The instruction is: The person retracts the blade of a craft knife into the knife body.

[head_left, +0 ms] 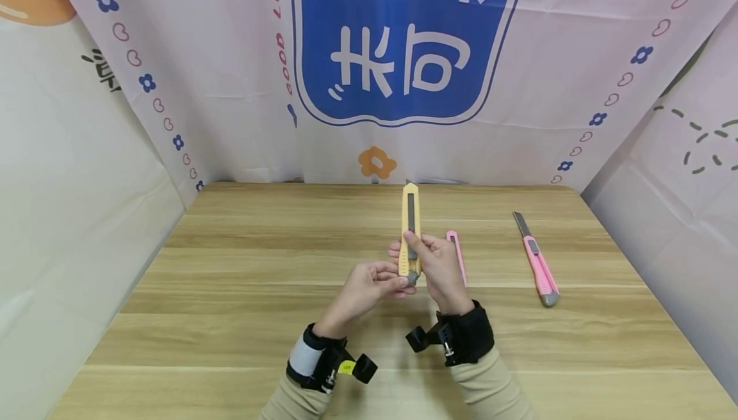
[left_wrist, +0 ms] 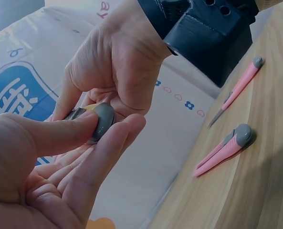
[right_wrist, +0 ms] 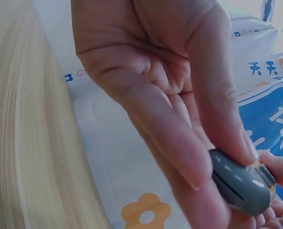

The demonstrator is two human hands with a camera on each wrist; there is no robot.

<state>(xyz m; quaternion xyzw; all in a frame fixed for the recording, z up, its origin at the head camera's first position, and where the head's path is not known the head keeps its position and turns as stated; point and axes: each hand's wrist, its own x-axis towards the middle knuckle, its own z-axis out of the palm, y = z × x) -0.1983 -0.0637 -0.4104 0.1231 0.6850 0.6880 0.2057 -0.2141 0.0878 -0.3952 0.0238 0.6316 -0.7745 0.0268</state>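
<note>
A yellow box cutter (head_left: 410, 215) is held up with its blade end pointing away, a short dark tip showing at the top. My right hand (head_left: 444, 273) grips its body, the thumb lying on the grey slider. Below, my left hand (head_left: 369, 289) pinches the grey end cap (left_wrist: 104, 121) between thumb and fingers, also seen close up in the right wrist view. A pink box cutter (head_left: 457, 257) lies just beyond the right hand, partly hidden by it. Farther right lies another pink box cutter (head_left: 541, 269) with a long stretch of blade out.
The wooden table (head_left: 242, 305) runs back to a hanging cloth (head_left: 242, 132) printed with a blue sign and flowers. Pale cloths also hang on the left and right sides. Each wrist wears a black strap (head_left: 469, 337) with a small camera.
</note>
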